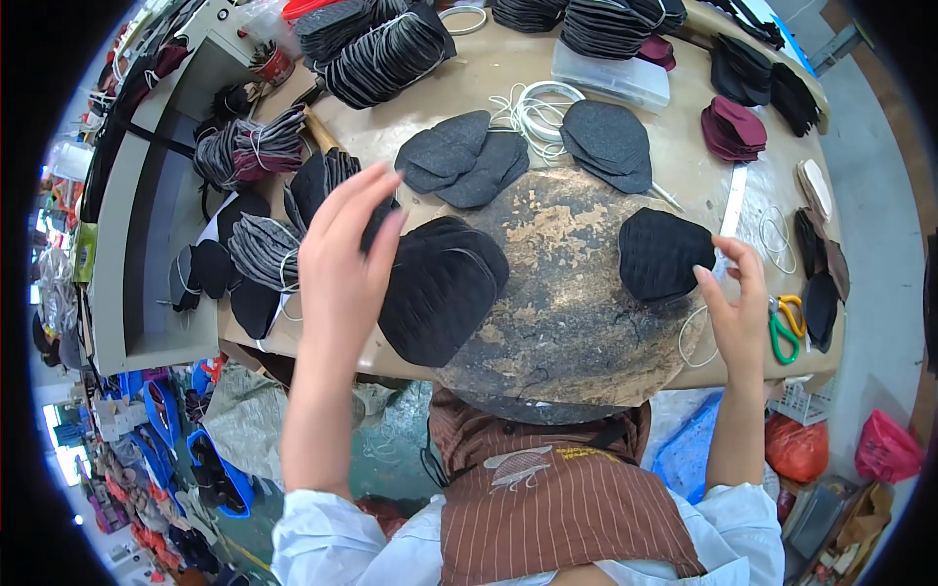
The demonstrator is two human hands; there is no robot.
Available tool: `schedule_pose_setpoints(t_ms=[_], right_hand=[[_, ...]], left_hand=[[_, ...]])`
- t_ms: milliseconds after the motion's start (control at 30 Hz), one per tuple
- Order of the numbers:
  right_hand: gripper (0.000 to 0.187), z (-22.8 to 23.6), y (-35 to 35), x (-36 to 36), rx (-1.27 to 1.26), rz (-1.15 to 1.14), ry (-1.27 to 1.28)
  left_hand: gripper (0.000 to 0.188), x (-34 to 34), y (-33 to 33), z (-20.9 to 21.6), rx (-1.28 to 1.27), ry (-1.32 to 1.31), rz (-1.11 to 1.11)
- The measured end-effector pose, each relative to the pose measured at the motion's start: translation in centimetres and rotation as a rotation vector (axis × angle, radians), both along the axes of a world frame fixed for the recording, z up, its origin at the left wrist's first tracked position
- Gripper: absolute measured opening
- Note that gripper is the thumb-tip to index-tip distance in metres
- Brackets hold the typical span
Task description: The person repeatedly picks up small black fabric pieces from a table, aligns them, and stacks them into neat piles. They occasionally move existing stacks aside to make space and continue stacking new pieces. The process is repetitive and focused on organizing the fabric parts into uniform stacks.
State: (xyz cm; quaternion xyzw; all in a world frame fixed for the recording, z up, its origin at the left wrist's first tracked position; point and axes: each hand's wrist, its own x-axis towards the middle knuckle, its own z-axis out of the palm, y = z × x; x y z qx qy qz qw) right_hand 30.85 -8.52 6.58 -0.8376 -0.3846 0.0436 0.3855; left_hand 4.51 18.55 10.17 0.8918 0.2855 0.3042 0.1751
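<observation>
Black pad (pixel 664 256), worn board (pixel 562 303), green floor (pixel 396 477)

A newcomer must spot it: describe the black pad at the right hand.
Find the worn, round board on the table. On its right side, the black pad has the right hand at its edge. Size sets it apart: the black pile at the board's left is larger.

A slab (pixel 562 303) lies on the worktop (pixel 498 70); one stack (pixel 445 293) overlaps its left edge, a second stack (pixel 664 256) sits over its right; behind it, coiled cord (pixel 535 122) lies between two piles (pixel 606 144); scissors (pixel 779 313) lie right
</observation>
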Motion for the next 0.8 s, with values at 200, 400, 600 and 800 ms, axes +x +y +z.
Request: schedule_pose_setpoints(t_ms=[200,400,600,800], right_hand=[[0.062,-3.6,1.7,3.1,-0.028,0.095,0.3],[0.047,-1.9,-0.2,4.3,0.175,0.093,0.541],[0.042,-2.7,-1.2,5.7,0.036,0.014,0.453],[0.045,-2.4,-0.9,5.7,-0.164,0.087,-0.107]], left_hand=[[0.047,6.0,8.0,-4.7,0.102,0.388,-0.315],[0.031,8.4,9.3,-7.2,0.079,0.436,-0.23],[0.028,10.4,2.7,-0.6,-0.065,-0.01,-0.132],[0.037,7.4,-9.5,-3.2,0.164,0.373,-0.635]])
